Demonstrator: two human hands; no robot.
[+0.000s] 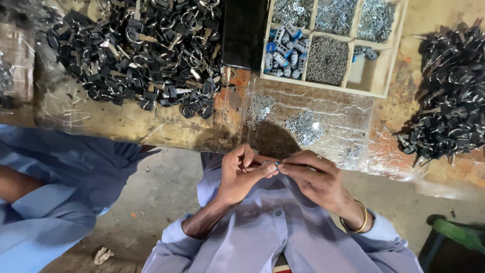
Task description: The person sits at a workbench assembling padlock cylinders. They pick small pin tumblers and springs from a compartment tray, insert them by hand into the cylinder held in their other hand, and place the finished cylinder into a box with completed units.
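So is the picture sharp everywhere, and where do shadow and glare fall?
Head view: the hands, left hand and right hand, look fairly sharp; a dark shadow lies on the plastic sheet above them; the sheet's wrinkles catch glare; the edges bow outward like a wide lens.

The person wore a pale blue shirt point(283, 227) with a buttoned front placket and long sleeves. The left sleeve point(169, 242) was pushed up past the wrist, its cuff bunched in folds. The right sleeve point(384, 233) ended at a plain cuff. A gold bangle point(359, 218) circled the right wrist. Both hands were bare, without gloves or rings.
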